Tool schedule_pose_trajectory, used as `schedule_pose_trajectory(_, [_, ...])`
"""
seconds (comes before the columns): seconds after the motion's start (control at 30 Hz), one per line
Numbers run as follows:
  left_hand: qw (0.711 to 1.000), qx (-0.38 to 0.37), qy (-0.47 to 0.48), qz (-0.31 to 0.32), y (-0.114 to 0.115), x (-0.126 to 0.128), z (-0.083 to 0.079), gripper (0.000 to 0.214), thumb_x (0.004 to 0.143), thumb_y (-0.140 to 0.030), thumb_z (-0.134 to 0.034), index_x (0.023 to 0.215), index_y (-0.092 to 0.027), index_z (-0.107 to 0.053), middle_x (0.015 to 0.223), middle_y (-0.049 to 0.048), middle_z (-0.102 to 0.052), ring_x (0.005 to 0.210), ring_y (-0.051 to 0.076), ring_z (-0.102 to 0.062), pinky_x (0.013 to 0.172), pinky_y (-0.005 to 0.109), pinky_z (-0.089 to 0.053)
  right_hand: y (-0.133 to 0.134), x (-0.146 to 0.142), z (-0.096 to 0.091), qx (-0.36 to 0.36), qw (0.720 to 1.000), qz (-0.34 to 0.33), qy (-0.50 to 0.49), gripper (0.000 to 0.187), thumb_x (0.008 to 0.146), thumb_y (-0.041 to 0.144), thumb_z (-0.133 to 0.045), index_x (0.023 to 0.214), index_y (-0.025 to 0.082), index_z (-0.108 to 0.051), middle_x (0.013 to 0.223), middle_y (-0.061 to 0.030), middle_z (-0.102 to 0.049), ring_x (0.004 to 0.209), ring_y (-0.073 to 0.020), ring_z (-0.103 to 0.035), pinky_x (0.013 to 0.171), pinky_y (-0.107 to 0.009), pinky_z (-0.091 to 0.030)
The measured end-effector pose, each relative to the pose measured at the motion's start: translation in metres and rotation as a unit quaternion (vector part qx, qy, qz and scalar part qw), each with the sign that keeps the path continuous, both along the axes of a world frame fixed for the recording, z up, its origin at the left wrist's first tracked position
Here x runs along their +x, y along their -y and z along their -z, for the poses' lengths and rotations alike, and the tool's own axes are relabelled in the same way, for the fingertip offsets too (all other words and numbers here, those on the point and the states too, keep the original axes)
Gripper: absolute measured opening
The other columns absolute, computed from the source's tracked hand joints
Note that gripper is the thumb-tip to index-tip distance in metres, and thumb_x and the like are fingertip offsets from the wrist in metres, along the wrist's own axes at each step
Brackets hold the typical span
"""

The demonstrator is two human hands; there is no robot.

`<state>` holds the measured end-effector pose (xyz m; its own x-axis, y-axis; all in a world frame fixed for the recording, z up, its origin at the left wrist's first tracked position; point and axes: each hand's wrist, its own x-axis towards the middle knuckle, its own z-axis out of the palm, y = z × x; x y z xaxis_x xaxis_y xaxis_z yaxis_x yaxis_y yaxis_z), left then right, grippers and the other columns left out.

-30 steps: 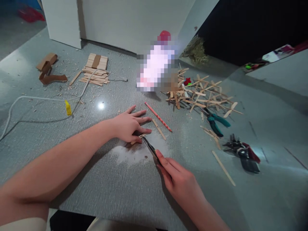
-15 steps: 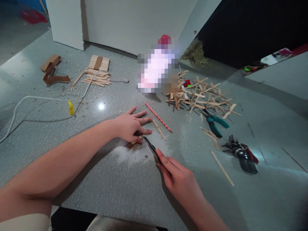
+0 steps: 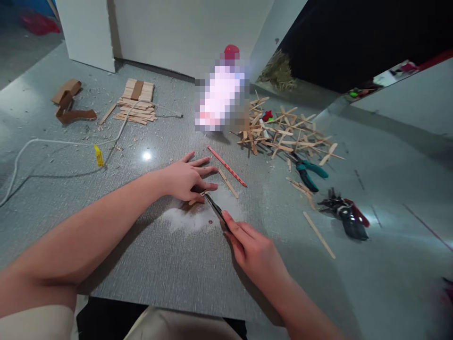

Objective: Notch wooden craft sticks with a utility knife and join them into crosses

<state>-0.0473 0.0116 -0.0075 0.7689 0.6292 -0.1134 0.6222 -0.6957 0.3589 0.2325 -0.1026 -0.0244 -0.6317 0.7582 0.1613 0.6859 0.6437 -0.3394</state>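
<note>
My left hand (image 3: 186,179) lies on the grey table with its fingers spread, pressing down a wooden craft stick (image 3: 192,202) near the thumb. Most of that stick is hidden under the hand. In my right hand (image 3: 256,250) is a dark, slim craft knife (image 3: 215,208), its tip at the stick beside my left thumb. Whitish dust (image 3: 184,220) covers the table below them. Just beyond my left fingertips lie another craft stick (image 3: 228,183) and a red pencil (image 3: 228,166).
A heap of joined craft sticks (image 3: 290,132) lies at the back right, near teal-handled pliers (image 3: 307,174) and a black-and-red tool (image 3: 348,217). Bundled sticks (image 3: 136,101), brown cardboard strips (image 3: 69,104) and a white cable (image 3: 53,140) are at the left. A pixelated bright object (image 3: 224,97) stands behind.
The whole view has shifted a little, so everything sits slightly further left and up. Both hands keep nearly the same pose, and the knife tip stays by the left thumb.
</note>
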Motion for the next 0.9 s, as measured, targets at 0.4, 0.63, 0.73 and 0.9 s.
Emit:
schedule_pose_trajectory(0.4, [1.0, 0.01, 0.007, 0.002, 0.0007, 0.0002, 0.002, 0.049, 0.092, -0.048, -0.064, 0.141, -0.04, -0.059, 0.166, 0.0062, -0.035, 0.156, 0.04, -0.021, 0.121, 0.072, -0.009, 0.0017, 0.0035, 0.0014, -0.01, 1.0, -0.002, -0.01, 0.046, 0.106, 0.022, -0.043, 0.151, 0.014, -0.049, 0.091, -0.0081, -0.071, 0.071, -0.0151, -0.069, 0.068, -0.024, -0.058])
schedule_pose_trajectory(0.63, [1.0, 0.008, 0.007, 0.002, 0.0012, 0.0018, 0.0025, 0.051, 0.09, -0.049, -0.066, 0.14, -0.041, -0.06, 0.166, 0.0063, -0.035, 0.157, 0.04, -0.02, 0.12, 0.073, -0.009, 0.002, 0.0026, 0.0025, -0.001, 1.0, 0.0, -0.005, 0.044, 0.106, 0.021, -0.044, 0.149, 0.012, -0.05, 0.091, -0.0081, -0.071, 0.07, -0.015, -0.068, 0.065, -0.024, -0.057])
schedule_pose_trajectory(0.73, [1.0, 0.003, -0.003, -0.003, 0.0015, 0.0029, 0.001, 0.051, 0.09, -0.048, -0.066, 0.14, -0.041, -0.059, 0.166, 0.0054, -0.033, 0.157, 0.039, -0.019, 0.121, 0.072, -0.007, 0.0018, 0.0005, 0.0019, 0.005, 1.0, 0.002, 0.0, 0.044, 0.106, 0.02, -0.044, 0.149, 0.012, -0.05, 0.09, -0.0075, -0.071, 0.07, -0.0151, -0.068, 0.065, -0.025, -0.056])
schedule_pose_trajectory(0.9, [1.0, -0.006, 0.005, -0.008, 0.0012, 0.0025, -0.0001, 0.05, 0.091, -0.047, -0.065, 0.141, -0.041, -0.059, 0.166, 0.0043, -0.033, 0.157, 0.038, -0.018, 0.122, 0.07, -0.006, 0.0032, 0.0006, 0.002, 0.011, 1.0, 0.001, 0.009, 0.047, 0.106, 0.019, -0.045, 0.152, 0.013, -0.046, 0.09, -0.0068, -0.071, 0.071, -0.0153, -0.068, 0.064, -0.024, -0.056])
